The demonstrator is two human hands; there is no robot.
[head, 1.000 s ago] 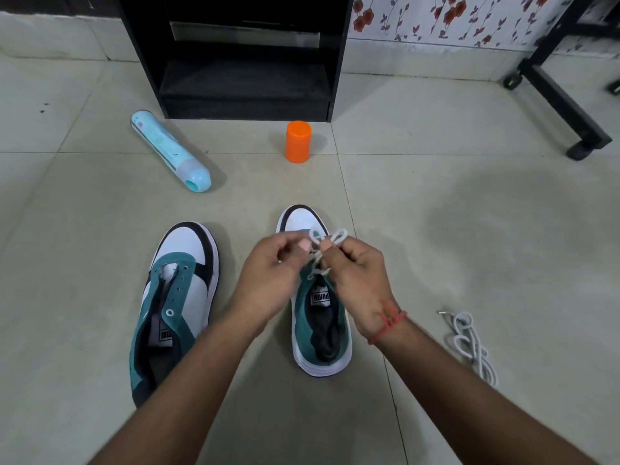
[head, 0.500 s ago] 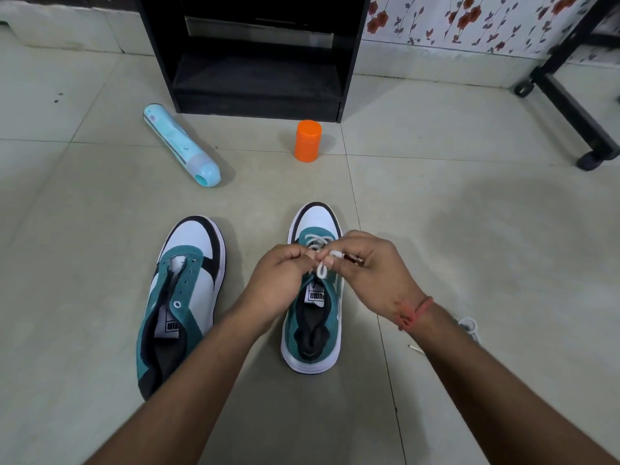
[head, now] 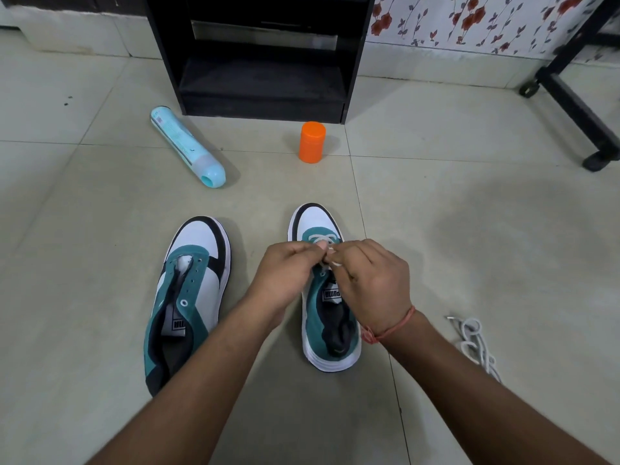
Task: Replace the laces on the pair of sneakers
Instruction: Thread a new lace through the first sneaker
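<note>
- White lace (head: 321, 239) is pinched between our left hand (head: 288, 273) and right hand (head: 370, 280), fingertips pressed together over the right sneaker (head: 327, 317) at centre.
- We judge the threading goes best if we keep both ends even, feed each tip flat through its eyelet, and draw each crossing snug.
- That sneaker's long axis runs heel at 6 o'clock, toe at 12.
- At 9 o'clock lies the unlaced left sneaker (head: 188, 297), toe toward 12.
- At 4 o'clock rests a spare lace (head: 474, 344).

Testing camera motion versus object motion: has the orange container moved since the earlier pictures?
No. The orange container sits just as before by the black cabinet's right corner; only the camera shifted.
</note>
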